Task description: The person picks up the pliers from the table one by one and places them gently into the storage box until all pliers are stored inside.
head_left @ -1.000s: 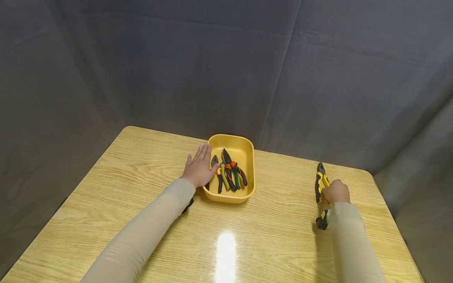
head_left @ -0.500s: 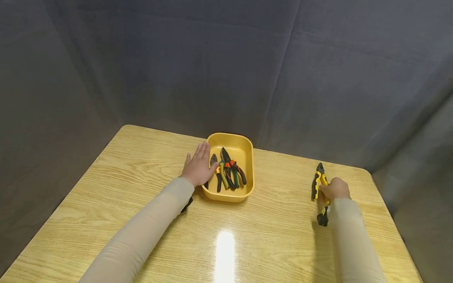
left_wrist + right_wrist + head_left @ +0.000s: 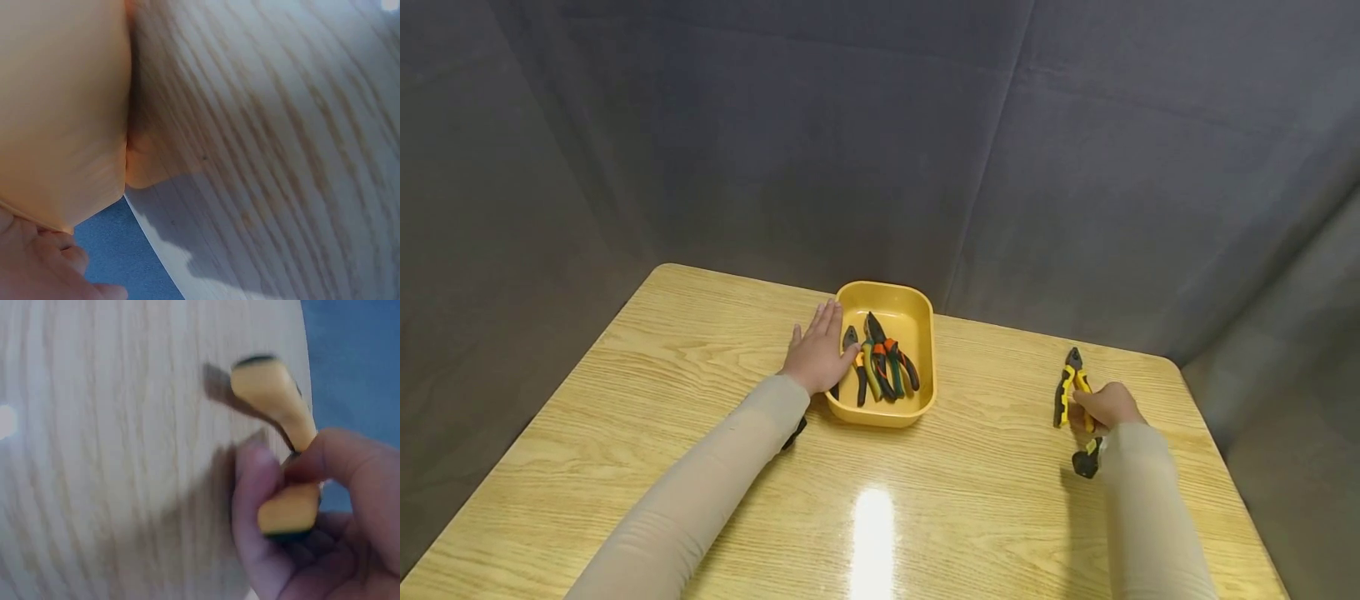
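Observation:
My left hand (image 3: 816, 350) lies with straight fingers over the left rim of a yellow plastic tray (image 3: 880, 417), thumb reaching inside. In the left wrist view, fingers (image 3: 50, 262) show beside the tray's wall (image 3: 62, 112). Several pliers lie in the tray, among them a pair with orange and black handles (image 3: 861, 379) and a green-handled pair (image 3: 871, 367). Far to the right, my right hand (image 3: 1112, 406) pinches one handle of yellow and black pliers (image 3: 1063, 390), jaws pointing away. In the right wrist view, the handle ends (image 3: 269, 387) are spread and cast a shadow on the wood.
The wood-grain table (image 3: 1000, 500) has its back edge along a dark grey curtain (image 3: 820, 150). Black wrist-worn gear (image 3: 1086, 460) hangs below the right wrist. A bright reflection (image 3: 872, 542) lies on the table front.
My right hand has turned the yellow and black pliers and shifted them slightly left. My left hand stays on the tray rim. The head view has drifted a little.

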Demonstrator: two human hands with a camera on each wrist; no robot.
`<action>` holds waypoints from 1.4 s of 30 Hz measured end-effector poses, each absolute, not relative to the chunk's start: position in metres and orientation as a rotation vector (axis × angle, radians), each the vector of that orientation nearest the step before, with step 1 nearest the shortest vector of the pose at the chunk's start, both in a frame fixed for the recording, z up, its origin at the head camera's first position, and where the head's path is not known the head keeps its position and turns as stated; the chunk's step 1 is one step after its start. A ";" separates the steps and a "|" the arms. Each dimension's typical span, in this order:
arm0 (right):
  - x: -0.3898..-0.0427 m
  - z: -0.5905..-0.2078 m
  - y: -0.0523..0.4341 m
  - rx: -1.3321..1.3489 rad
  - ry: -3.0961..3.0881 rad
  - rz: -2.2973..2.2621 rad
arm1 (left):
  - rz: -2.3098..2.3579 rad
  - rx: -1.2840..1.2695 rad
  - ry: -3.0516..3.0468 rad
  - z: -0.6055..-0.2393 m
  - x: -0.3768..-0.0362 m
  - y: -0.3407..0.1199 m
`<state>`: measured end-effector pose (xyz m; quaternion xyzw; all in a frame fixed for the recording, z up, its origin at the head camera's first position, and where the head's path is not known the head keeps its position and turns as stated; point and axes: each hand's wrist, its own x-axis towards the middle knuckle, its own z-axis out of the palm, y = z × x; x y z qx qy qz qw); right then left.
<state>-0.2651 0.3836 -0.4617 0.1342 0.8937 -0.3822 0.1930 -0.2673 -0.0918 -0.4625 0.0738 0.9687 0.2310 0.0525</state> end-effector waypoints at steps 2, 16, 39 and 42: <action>-0.263 -0.464 0.386 0.428 2.335 -1.295 | 0.706 0.225 2.941 -0.463 -0.267 -0.092; -0.257 -0.474 0.413 0.462 1.738 -1.854 | 0.722 0.229 2.942 -0.465 -0.268 -0.093; -0.240 -0.486 0.412 0.307 1.677 -2.037 | 0.729 0.224 2.920 -0.462 -0.267 -0.092; -0.238 -0.486 0.410 0.298 1.736 -2.020 | 0.732 0.226 2.920 -0.462 -0.267 -0.092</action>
